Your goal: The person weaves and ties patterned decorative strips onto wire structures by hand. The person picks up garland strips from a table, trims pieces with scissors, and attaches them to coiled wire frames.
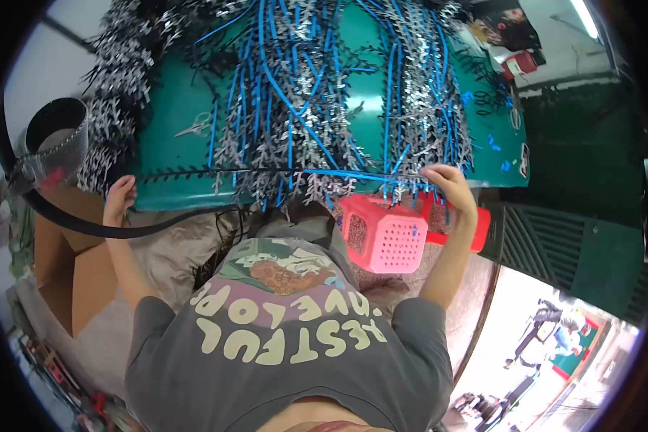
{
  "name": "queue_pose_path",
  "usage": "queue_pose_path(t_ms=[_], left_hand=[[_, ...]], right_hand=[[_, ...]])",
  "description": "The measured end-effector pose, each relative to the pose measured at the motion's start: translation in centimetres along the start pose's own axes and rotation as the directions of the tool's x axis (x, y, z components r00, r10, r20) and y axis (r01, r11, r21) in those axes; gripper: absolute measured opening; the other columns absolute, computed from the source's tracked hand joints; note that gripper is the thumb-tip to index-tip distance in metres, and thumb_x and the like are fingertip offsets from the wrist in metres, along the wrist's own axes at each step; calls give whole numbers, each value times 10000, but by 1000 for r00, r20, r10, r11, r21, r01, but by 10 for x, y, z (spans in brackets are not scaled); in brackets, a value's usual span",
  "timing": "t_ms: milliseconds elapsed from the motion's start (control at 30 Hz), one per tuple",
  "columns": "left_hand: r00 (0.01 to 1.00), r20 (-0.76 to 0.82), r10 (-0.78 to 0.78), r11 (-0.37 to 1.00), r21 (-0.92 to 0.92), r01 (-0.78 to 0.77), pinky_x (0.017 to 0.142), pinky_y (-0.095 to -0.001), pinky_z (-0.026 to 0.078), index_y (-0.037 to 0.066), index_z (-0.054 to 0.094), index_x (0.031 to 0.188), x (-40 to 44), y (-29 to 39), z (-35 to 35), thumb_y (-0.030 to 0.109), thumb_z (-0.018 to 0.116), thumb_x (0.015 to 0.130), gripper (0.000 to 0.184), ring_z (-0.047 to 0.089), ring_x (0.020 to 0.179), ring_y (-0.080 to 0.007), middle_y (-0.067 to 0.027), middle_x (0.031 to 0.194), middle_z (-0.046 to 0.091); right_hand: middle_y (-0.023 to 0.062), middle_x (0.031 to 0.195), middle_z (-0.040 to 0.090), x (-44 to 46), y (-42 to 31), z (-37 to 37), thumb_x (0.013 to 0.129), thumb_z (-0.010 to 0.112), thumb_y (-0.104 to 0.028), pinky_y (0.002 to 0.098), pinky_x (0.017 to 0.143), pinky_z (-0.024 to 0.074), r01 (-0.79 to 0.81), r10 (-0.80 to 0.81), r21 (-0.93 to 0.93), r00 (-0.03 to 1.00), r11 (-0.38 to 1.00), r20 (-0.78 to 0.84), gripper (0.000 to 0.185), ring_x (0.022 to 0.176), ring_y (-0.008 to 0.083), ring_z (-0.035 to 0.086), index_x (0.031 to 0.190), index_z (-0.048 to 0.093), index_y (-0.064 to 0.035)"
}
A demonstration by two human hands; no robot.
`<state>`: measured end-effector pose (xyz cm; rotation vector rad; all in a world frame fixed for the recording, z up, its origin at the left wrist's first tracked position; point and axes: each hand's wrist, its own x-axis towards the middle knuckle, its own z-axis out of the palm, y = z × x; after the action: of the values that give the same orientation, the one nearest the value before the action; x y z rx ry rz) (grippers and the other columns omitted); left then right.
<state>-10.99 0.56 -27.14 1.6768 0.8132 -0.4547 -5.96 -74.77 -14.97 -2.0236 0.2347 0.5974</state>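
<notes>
Basically, both hands up, one strand stretched between them. Left hand (pixel 121 191): fingers closed in a pinch at the dark, leafy end, no visible gap. Right hand (pixel 450 186): thumb and fingertips closed on the blue end; exact finger contact too small to tell. The strand (pixel 266 171) runs nearly straight and roughly level across the near side of the green table (pixel 173 93), in front of the hanging tinsel (pixel 317 108) and its loose blue strips.

Good handling, as judged: pinch only the tips, pull evenly from both sides, and use just enough tension to take out sag without tearing the thin leaves. Wrists level so it doesn't twist. Lift it slightly clear of the fringe, since leaves could snag there. Scissors (pixel 193 125) lie on the table, apart from both hands; pink plastic stool (pixel 392 241) sits below the table edge, nearer the right hand.
</notes>
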Motion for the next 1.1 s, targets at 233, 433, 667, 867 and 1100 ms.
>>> queue_pose_path(t_ms=[233, 433, 667, 867, 1100], left_hand=[[896, -140, -422, 822, -476, 313, 401, -212, 351, 121, 569, 744, -22, -221, -89, 240, 555, 844, 156, 486, 516, -68, 28, 622, 526], [704, -666, 246, 967, 216, -134, 806, -328, 448, 6, 615, 1036, -42, -211, 21, 262, 582, 838, 325, 601, 894, -217, -132, 941, 645], [577, 337, 744, 478, 336, -812, 867, -366, 405, 95, 593, 1001, -64, -17, 273, 276, 643, 763, 303, 496, 1011, -274, -82, 1019, 578], [738, 305, 602, 657, 335, -675, 847, -381, 408, 99, 584, 981, -67, -21, 314, 224, 682, 729, 298, 479, 1004, -262, -72, 992, 575], [726, 169, 667, 665, 303, -682, 840, -344, 399, 86, 560, 1016, -82, -38, 316, 199, 701, 724, 343, 474, 985, -243, -47, 980, 567]], right_hand=[[20, 772, 631, 133, -54, 100, 836, 574, -215, 232, 673, 433, 45, 34, -224, 940, 974, 338, 218, 736, 95, 546, 911, 685, -43], [-7, 714, 605, 194, -58, 121, 854, 559, -257, 217, 550, 376, 106, 96, -445, 908, 889, 408, 228, 653, 71, 518, 937, 693, -93], [-18, 693, 588, 193, -92, 115, 853, 561, -256, 216, 512, 357, 105, 139, -489, 888, 866, 437, 225, 625, 60, 495, 932, 693, -93], [-31, 684, 554, 156, -150, 121, 869, 553, -265, 214, 524, 347, 281, 25, -496, 851, 822, 524, 244, 630, 52, 460, 894, 685, -61], [-13, 692, 581, 149, -195, 137, 871, 529, -196, 215, 569, 380, 590, -163, -343, 639, 731, 752, 219, 640, 65, 469, 871, 674, -32]])
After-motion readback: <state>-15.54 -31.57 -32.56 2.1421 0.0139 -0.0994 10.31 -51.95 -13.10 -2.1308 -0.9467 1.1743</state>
